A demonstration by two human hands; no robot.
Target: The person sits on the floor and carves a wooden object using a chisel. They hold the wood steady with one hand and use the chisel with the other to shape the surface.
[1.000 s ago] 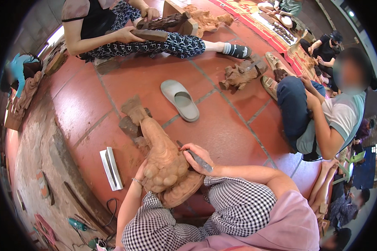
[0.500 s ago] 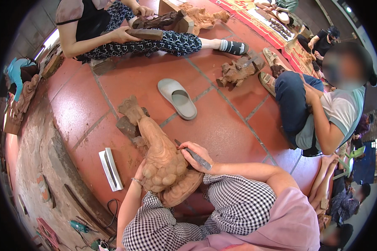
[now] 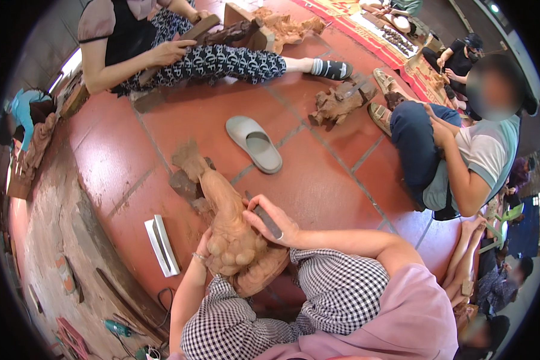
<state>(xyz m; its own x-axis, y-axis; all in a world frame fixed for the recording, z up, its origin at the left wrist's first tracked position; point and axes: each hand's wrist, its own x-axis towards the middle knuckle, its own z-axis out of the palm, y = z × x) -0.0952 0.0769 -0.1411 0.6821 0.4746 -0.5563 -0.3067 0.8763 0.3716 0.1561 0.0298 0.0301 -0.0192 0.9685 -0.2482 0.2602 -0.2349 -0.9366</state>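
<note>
A reddish-brown wood carving (image 3: 225,207) slants away from my lap, its wide end covered in rounded lumps and its narrow end on the floor. My left hand (image 3: 203,245) grips its left side near the lumps, some of the fingers hidden behind the wood. In my right hand (image 3: 276,219) is a slim, flat, dark-grey carving tool (image 3: 268,222), held much like a pen. That hand is on the carving's right side, and the tool's tip points up and left beside the wood. Dark wood blocks (image 3: 185,183) lie against the carving's narrow end.
A grey slipper (image 3: 255,144) lies beyond the carving. On the left are a white holder with a dark strip (image 3: 162,246), a long wood slab (image 3: 72,222) and a teal power tool (image 3: 117,327). Co-workers sit ahead and at right; a rough wood carving (image 3: 341,103) lies between them.
My right hand has moved up and left along the carving with the tool. My left hand keeps its hold. The co-worker ahead has shifted a wooden piece upward.
</note>
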